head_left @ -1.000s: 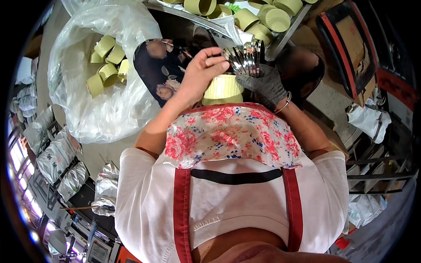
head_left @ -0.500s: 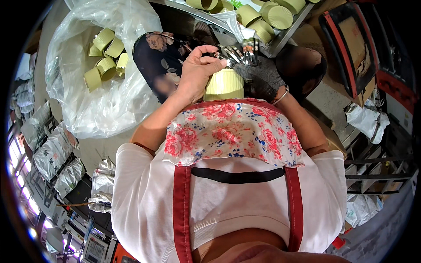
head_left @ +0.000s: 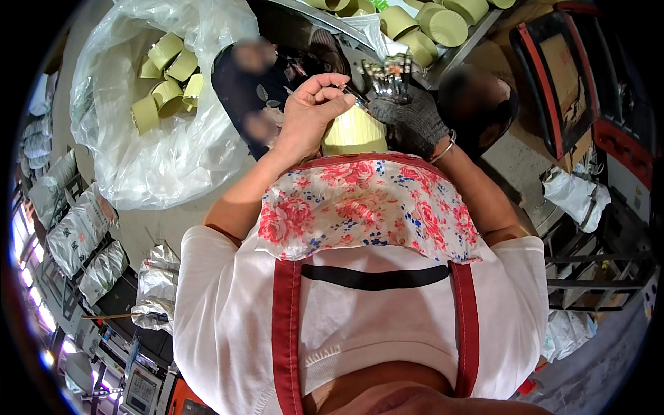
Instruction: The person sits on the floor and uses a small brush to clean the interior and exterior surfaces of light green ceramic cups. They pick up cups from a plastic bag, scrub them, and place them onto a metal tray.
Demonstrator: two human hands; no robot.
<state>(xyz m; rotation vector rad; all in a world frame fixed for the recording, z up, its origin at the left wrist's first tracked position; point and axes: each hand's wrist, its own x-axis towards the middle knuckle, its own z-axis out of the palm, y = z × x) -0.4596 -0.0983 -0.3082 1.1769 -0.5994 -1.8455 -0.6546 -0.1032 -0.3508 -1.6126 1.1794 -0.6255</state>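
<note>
A pale yellow-green cup-shaped piece (head_left: 354, 133) with ribbed sides rests in my lap against the floral apron (head_left: 363, 204). At its far rim, my bare left hand (head_left: 312, 111) pinches a thin shiny metal strip (head_left: 355, 95) between thumb and forefinger. My right hand (head_left: 418, 121), in a dark grey knit glove, is closed round a bunch of shiny metal strips (head_left: 389, 77) that fan out past its fingers. That hand also lies against the cup's right side. The strips' lower ends are hidden in the glove.
On the left, a large clear plastic bag (head_left: 114, 159) stands open with several similar cups (head_left: 168, 97) inside. A metal-edged tray (head_left: 460, 52) at the top holds more cups (head_left: 443, 26). Right of my knee stands a black-and-red frame (head_left: 557, 83) near cardboard.
The cup has tipped slightly, and its top is now less covered by my hands. The bunch of strips in my right hand has turned a little to the left.
</note>
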